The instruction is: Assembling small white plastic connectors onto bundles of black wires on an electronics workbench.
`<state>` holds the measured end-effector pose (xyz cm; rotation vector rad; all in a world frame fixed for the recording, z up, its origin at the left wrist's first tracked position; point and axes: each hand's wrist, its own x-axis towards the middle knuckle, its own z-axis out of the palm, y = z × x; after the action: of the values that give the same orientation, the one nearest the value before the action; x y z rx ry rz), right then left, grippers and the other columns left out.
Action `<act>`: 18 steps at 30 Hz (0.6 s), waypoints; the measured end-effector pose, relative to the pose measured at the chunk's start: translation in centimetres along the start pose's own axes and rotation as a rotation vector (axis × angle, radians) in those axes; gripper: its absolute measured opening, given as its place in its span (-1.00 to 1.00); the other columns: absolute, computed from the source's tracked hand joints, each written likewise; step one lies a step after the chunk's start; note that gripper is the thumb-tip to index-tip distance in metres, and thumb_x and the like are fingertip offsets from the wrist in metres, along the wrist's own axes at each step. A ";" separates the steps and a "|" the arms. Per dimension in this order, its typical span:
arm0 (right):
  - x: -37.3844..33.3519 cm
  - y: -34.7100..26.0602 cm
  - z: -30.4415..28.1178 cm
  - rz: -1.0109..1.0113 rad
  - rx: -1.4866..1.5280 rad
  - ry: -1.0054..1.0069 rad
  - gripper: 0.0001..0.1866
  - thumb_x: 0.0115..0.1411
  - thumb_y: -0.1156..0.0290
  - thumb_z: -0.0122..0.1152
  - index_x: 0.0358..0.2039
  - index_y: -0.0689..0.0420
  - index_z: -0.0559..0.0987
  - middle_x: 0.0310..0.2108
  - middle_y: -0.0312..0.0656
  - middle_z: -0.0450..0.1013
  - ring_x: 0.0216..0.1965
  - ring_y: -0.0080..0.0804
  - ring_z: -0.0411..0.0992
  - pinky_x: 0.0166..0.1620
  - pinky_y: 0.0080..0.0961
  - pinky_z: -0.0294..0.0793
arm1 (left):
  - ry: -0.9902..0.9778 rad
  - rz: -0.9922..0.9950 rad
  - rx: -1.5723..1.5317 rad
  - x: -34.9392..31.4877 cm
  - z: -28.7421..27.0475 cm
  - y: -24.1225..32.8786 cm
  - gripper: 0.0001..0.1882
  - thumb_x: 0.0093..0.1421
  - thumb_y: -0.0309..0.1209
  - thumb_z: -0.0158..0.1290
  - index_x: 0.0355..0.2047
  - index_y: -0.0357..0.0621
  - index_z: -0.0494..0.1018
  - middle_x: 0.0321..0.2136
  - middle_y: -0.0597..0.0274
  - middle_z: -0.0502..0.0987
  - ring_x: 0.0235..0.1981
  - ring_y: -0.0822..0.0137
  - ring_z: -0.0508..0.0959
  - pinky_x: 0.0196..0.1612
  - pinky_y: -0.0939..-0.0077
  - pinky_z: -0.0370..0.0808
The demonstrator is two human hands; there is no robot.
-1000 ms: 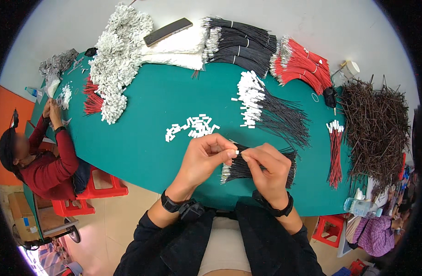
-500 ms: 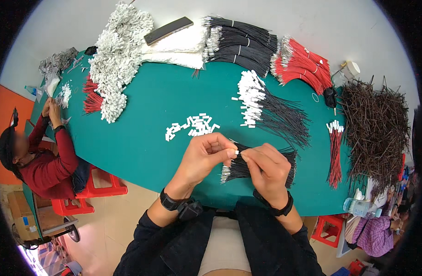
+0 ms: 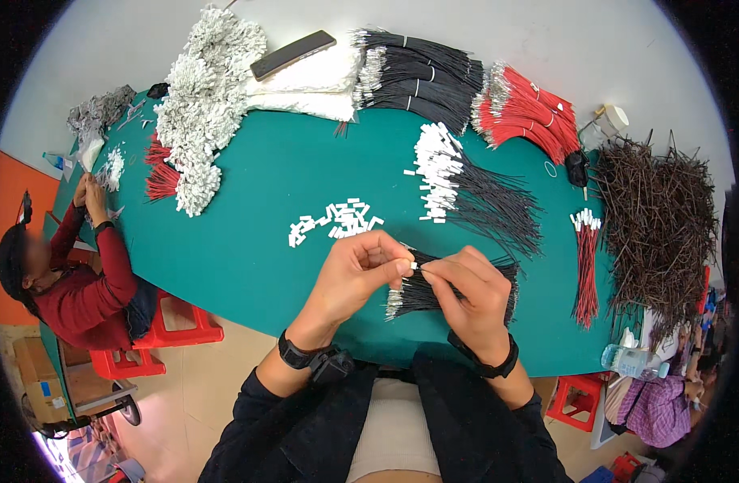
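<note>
Between its thumb and forefinger, my left hand [image 3: 361, 270] pinches a small white connector housing [image 3: 414, 266]. Right beside it, my right hand [image 3: 472, 294] has its fingertips closed on a thin black wire, whose end meets the housing; how deep it sits is too small to tell. Under both hands lies a bundle of black wires [image 3: 418, 299] with bare metal terminals at the left end. Loose white housings [image 3: 349, 219] are scattered just beyond my left hand. Farther off, a pile of black wires [image 3: 498, 201] carries white housings [image 3: 438, 173] on its ends.
Across the green table [image 3: 257, 266] lie tied black wires [image 3: 426, 76], red wires [image 3: 530, 117], a white-ended heap [image 3: 196, 105] and a phone [image 3: 294, 55]. Red-black wires [image 3: 587, 274] and a brown wire heap [image 3: 659, 225] are at right. A co-worker [image 3: 80, 282] sits at left.
My right hand has shifted slightly to the right, away from the housing, showing a short stretch of wire. My left hand holds nearly the same spot.
</note>
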<state>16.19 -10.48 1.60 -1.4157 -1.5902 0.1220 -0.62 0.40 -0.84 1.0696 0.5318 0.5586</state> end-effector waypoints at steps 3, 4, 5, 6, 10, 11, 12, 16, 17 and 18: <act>-0.2 0.1 0.0 -0.054 -0.052 -0.007 -0.77 -0.02 0.70 0.40 -0.30 0.26 0.65 -0.43 -0.13 0.55 -0.46 -0.22 0.47 -0.40 -0.39 0.47 | -0.002 -0.002 -0.001 0.0 -0.1 -0.1 -0.92 0.25 -0.54 0.22 -0.29 -0.31 0.57 -0.39 0.16 0.64 -0.44 0.46 0.58 -0.28 0.57 0.53; -0.2 0.0 0.0 -0.053 -0.052 -0.007 -0.77 -0.02 0.70 0.40 -0.30 0.26 0.65 -0.43 -0.13 0.55 -0.46 -0.22 0.47 -0.40 -0.39 0.47 | -0.006 -0.012 -0.003 0.0 -0.1 0.0 -0.92 0.25 -0.54 0.22 -0.29 -0.31 0.57 -0.39 0.16 0.64 -0.44 0.46 0.58 -0.29 0.57 0.53; -0.2 -0.1 0.1 -0.080 -0.085 -0.004 -0.76 -0.03 0.70 0.39 -0.29 0.26 0.65 -0.43 -0.13 0.54 -0.46 -0.22 0.47 -0.40 -0.38 0.47 | -0.009 -0.023 -0.004 0.0 -0.2 0.0 -0.92 0.25 -0.54 0.22 -0.29 -0.31 0.57 -0.39 0.15 0.65 -0.44 0.46 0.59 -0.29 0.57 0.54; -0.1 -0.2 0.2 -0.107 -0.119 -0.002 -0.75 -0.04 0.71 0.38 -0.28 0.26 0.65 -0.43 -0.14 0.54 -0.46 -0.22 0.46 -0.40 -0.38 0.47 | -0.010 -0.023 -0.004 -0.1 -0.2 0.0 -0.92 0.25 -0.54 0.22 -0.29 -0.31 0.57 -0.39 0.15 0.65 -0.44 0.46 0.59 -0.29 0.57 0.54; -0.1 -0.2 0.6 -0.093 -0.127 0.018 -0.80 -0.04 0.70 0.40 -0.34 0.27 0.66 -0.46 -0.11 0.55 -0.49 -0.24 0.47 -0.41 -0.41 0.46 | -0.009 -0.009 -0.027 -0.1 -0.4 -0.5 -0.91 0.25 -0.53 0.23 -0.29 -0.31 0.57 -0.39 0.15 0.65 -0.45 0.46 0.59 -0.30 0.57 0.54; -0.2 -0.1 0.6 -0.086 -0.105 0.023 -0.78 -0.04 0.70 0.40 -0.32 0.27 0.66 -0.46 -0.12 0.54 -0.49 -0.24 0.46 -0.42 -0.40 0.46 | -0.007 -0.007 -0.031 -0.1 -0.4 -0.6 -0.91 0.25 -0.53 0.23 -0.29 -0.31 0.57 -0.39 0.15 0.65 -0.45 0.46 0.59 -0.30 0.57 0.54; -0.2 0.0 0.6 -0.079 -0.083 0.028 -0.76 -0.04 0.70 0.39 -0.30 0.26 0.66 -0.45 -0.13 0.54 -0.48 -0.24 0.45 -0.43 -0.40 0.46 | -0.007 -0.007 -0.032 -0.2 -0.4 -0.4 -0.91 0.25 -0.53 0.23 -0.29 -0.31 0.57 -0.39 0.15 0.65 -0.45 0.46 0.59 -0.30 0.57 0.54; -0.1 0.3 -0.1 -0.043 -0.029 0.039 -0.79 -0.03 0.70 0.40 -0.32 0.26 0.67 -0.47 -0.13 0.54 -0.51 -0.26 0.45 -0.44 -0.42 0.45 | 0.057 0.039 0.032 -0.3 -0.7 0.5 -0.92 0.25 -0.53 0.23 -0.29 -0.29 0.57 -0.40 0.19 0.64 -0.44 0.48 0.58 -0.31 0.59 0.53; 0.0 0.1 -0.6 -0.010 -0.045 0.048 -0.80 -0.02 0.70 0.41 -0.33 0.26 0.68 -0.47 -0.14 0.55 -0.52 -0.27 0.45 -0.44 -0.43 0.44 | 0.111 0.080 0.088 -0.3 -0.9 0.8 -0.93 0.25 -0.54 0.22 -0.30 -0.28 0.57 -0.40 0.20 0.64 -0.44 0.49 0.58 -0.32 0.60 0.52; 0.0 0.0 -0.8 0.023 -0.062 0.056 -0.80 -0.02 0.69 0.41 -0.33 0.25 0.68 -0.48 -0.14 0.55 -0.53 -0.27 0.45 -0.44 -0.44 0.44 | 0.111 0.080 0.088 -0.4 -0.9 0.9 -0.93 0.25 -0.54 0.22 -0.30 -0.28 0.57 -0.40 0.20 0.64 -0.44 0.49 0.58 -0.32 0.60 0.52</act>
<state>16.75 -10.86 2.05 -1.4725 -1.5437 0.0461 -1.67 1.11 -0.29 1.1519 0.6171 0.6722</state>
